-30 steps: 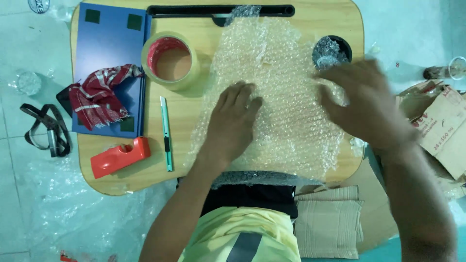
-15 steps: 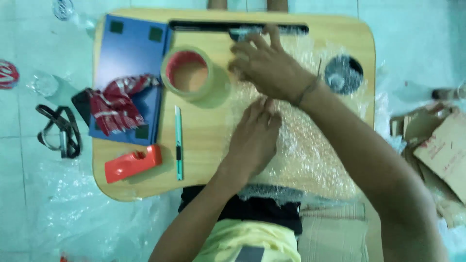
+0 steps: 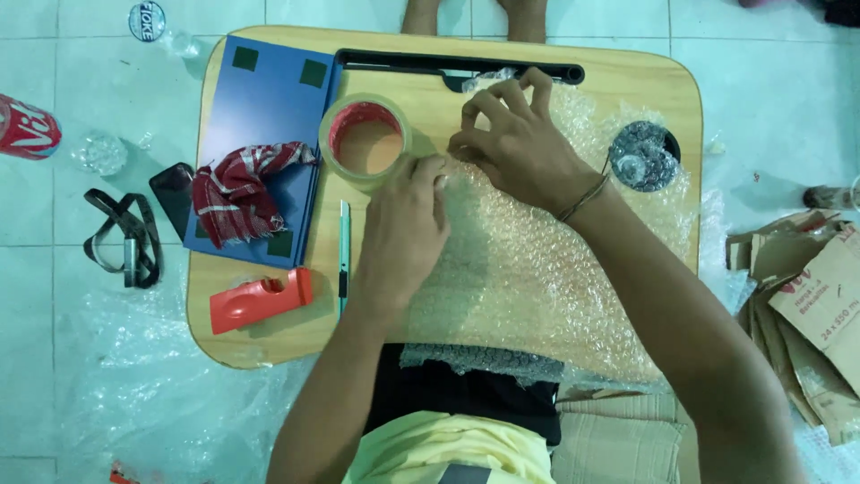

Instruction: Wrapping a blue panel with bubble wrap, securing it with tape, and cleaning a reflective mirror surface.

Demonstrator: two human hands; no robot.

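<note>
A wooden surface (image 3: pixel 269 345) carries a sheet of bubble wrap (image 3: pixel 537 287) over its right half. The left hand (image 3: pixel 403 237) lies flat and open on the sheet's left edge. The right hand (image 3: pixel 520 143) pinches the sheet's top-left corner, grip closed on it, just beside a tape roll (image 3: pixel 365 143)

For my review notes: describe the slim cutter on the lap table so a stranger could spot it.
On the wooden lap table, look left of the bubble wrap, beside the left hand. The cutter lies lengthwise below the tape roll. It is thin, straight and teal, unlike the chunky red dispenser beside it.
</note>
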